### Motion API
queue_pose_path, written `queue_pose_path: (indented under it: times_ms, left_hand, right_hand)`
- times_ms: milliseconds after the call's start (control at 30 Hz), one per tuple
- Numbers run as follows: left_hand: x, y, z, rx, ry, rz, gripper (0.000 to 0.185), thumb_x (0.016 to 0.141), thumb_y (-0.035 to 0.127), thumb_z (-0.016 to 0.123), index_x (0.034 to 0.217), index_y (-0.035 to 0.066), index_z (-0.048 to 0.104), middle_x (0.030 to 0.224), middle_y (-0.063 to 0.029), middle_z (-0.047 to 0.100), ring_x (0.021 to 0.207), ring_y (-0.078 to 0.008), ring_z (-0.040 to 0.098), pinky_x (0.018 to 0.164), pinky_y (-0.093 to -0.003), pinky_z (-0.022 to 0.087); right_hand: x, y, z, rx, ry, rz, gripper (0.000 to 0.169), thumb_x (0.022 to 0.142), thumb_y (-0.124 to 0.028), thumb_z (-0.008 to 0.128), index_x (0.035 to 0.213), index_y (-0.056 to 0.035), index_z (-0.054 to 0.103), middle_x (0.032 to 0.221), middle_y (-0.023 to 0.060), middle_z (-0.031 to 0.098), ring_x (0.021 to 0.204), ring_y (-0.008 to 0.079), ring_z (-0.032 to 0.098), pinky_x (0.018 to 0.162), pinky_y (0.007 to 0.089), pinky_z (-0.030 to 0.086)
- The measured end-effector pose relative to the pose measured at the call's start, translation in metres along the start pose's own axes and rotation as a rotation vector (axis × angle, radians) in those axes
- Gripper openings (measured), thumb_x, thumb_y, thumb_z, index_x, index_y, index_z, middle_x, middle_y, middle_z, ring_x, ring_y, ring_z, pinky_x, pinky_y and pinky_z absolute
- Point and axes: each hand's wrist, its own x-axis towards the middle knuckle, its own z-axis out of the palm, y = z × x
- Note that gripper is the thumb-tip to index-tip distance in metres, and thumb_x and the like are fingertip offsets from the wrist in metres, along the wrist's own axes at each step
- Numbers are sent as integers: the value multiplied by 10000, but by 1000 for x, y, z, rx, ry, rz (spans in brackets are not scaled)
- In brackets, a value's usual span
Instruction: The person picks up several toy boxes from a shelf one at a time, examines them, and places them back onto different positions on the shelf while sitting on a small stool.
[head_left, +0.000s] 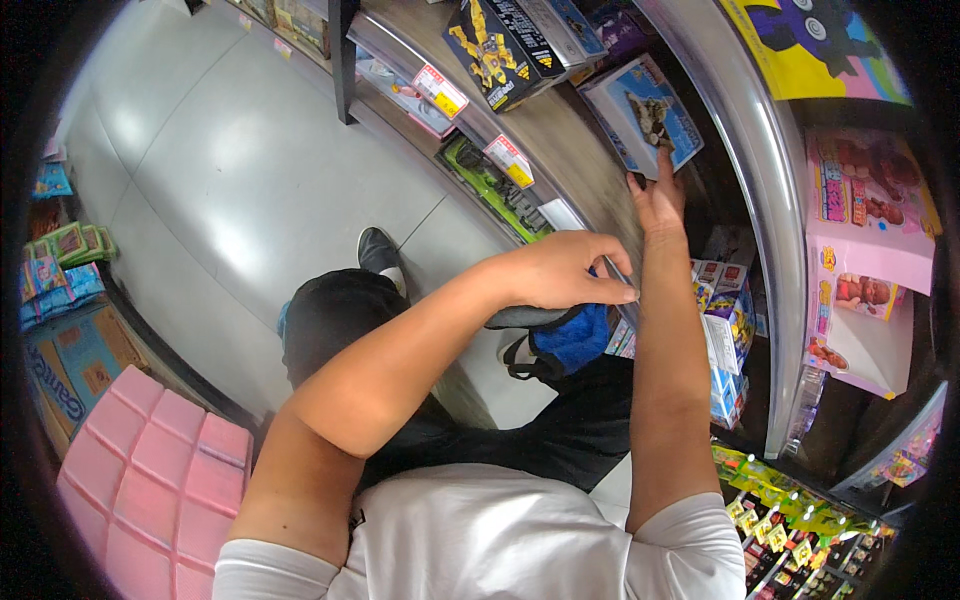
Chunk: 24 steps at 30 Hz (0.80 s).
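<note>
Reaching into a shelf bay, my right hand (660, 202) is at the near end of a blue and white toy box (641, 116). One finger lies on its printed face and the thumb is at the lower corner; the other fingers are partly hidden. The box sits tilted on the wooden shelf board (559, 131). My left hand (566, 271) crosses in front of my body, thumb and index finger pinched about the shelf's front edge (628, 309). Below that hand is a blue and grey fabric item (574, 341), partly covered.
A black toy box with a yellow robot picture (491, 49) stands farther along the shelf. Price tags (439, 90) line its front edge. Pink display boxes (870, 225) fill an upper shelf at right. Small boxes (727, 322) sit beside my right forearm. A pink quilted object (161, 480) is at left.
</note>
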Motion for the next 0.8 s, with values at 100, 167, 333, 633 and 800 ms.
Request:
queue_pose_path:
  times_ms: [100, 167, 333, 633, 800]
  left_hand:
    - [-1, -5, 2, -3, 11, 0, 376, 790, 290, 637, 1024, 13, 540, 711, -34, 576, 646, -84, 497, 581, -234, 393]
    - [-2, -5, 1, 48, 14, 18, 370, 791, 286, 636, 1025, 17, 540, 705, -32, 572, 642, -84, 494, 580, -233, 390]
    - [-8, -8, -1, 99, 42, 24, 356, 789, 283, 635, 1013, 22, 543, 684, -26, 556, 631, -89, 489, 578, -237, 384]
    - [-16, -8, -8, 177, 58, 7, 362, 787, 293, 633, 1000, 15, 541, 678, -27, 540, 638, -103, 490, 590, -247, 389]
    - [-13, -7, -4, 185, 20, 16, 380, 786, 310, 631, 1011, 18, 537, 718, -56, 572, 680, -126, 526, 631, -260, 410]
  right_hand:
    - [-24, 15, 11, -69, -11, -214, 587, 801, -239, 629, 1284, -126, 315, 1197, 30, 437, 1142, 206, 375, 954, 435, 320]
    - [-29, 24, 11, -117, -16, -297, 636, 789, -177, 630, 1300, -62, 270, 1177, 55, 457, 1093, 191, 418, 941, 348, 325]
    - [-45, 35, 0, -345, -145, -470, 667, 742, -91, 658, 1284, 11, 281, 1202, 112, 436, 1060, 189, 438, 933, 296, 323]
    - [-56, -23, 4, -673, 27, -757, 574, 881, -277, 493, 1316, 28, 278, 1343, 167, 334, 1226, 232, 340, 1011, 314, 247]
    - [23, -53, -3, -767, 19, -736, 524, 838, -272, 564, 1257, -2, 404, 1289, 140, 420, 1186, 249, 386, 997, 340, 272]
